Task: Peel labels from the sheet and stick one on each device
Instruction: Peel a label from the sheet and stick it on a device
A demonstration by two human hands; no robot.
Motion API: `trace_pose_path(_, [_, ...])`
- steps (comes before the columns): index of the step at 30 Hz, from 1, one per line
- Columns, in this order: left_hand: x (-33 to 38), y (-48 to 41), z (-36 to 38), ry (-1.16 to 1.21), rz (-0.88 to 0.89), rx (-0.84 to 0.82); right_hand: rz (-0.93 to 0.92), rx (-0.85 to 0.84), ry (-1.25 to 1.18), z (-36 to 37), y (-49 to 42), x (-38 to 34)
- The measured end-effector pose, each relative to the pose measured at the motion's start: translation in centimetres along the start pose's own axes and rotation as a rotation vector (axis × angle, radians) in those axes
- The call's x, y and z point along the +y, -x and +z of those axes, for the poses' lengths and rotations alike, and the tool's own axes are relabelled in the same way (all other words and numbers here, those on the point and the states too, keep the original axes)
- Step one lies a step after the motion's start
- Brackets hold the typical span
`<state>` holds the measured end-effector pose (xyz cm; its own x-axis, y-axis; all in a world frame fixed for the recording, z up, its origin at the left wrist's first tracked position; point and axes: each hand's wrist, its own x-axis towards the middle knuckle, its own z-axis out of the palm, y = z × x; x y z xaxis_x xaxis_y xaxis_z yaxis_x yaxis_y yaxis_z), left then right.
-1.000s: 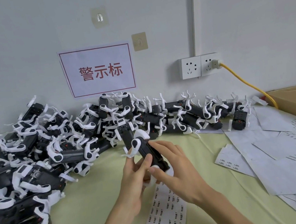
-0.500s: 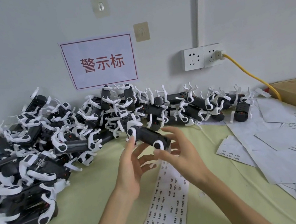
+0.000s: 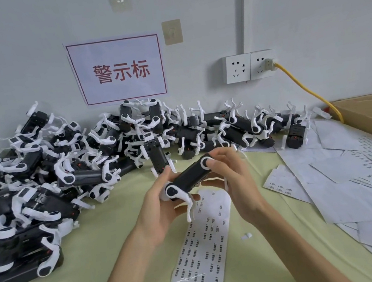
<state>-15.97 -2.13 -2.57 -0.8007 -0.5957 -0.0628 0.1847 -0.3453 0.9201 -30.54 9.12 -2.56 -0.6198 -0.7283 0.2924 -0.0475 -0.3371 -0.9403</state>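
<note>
Spanning both hands, the device (image 3: 191, 176) is held, long axis rising rightward: left hand (image 3: 158, 207) grasping its lower end, right hand (image 3: 234, 182) pinching the upper; label sheet (image 3: 205, 241) directly below.

Assembly workshop: heaped identical devices (image 3: 100, 158), used label sheets (image 3: 354, 176), wall sign (image 3: 119, 70).

A red-lettered sign (image 3: 119, 70) hangs on the wall beyond the fingers (image 3: 217, 160), two adhesive hooks (image 3: 172, 31) above it. To their right, a yellow cable (image 3: 305, 89) runs from a double wall socket (image 3: 248, 66) toward a cardboard box (image 3: 369, 115) on the green-covered bench (image 3: 101, 262).
</note>
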Motion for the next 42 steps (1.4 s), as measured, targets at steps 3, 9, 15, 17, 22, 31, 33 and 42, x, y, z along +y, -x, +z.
trace_pose_path(3, [0.1, 0.2, -0.3, -0.066, -0.038, -0.093, -0.006, 0.028, -0.003, -0.1, -0.1, -0.1])
trace_pose_path(9, [-0.6, -0.2, -1.3, -0.013, -0.17, -0.11, 0.035, 0.144, 0.212, 0.1, 0.0, -0.1])
trace_pose_path(15, [-0.1, -0.8, -1.7, 0.362, -0.051, -0.016, 0.219, -0.011, 0.949, -1.7, -0.6, 1.1])
trace_pose_path(17, [0.2, -0.8, -1.4, 0.38, -0.06, 0.046, 0.266, -0.104, 1.245, -1.8, -0.3, 1.8])
trace_pose_path(22, [0.4, -0.4, -1.1, 0.273, -0.095, 0.152, 0.27, -0.155, 1.342, -1.5, -0.1, 2.7])
trace_pose_path(31, [0.3, -0.3, -0.8, 0.225, -0.088, 0.139, 0.021, 0.01, 0.59, -0.7, -0.2, 0.8])
trace_pose_path(33, [0.4, 0.0, -0.5, 0.193, -0.089, 0.073, -0.019, 0.011, 0.5, -0.4, 0.0, 0.7])
trace_pose_path(42, [0.3, 0.6, 0.2, 0.107, -0.042, -0.03, -0.21, 0.012, 0.649, -0.4, -0.1, 1.3])
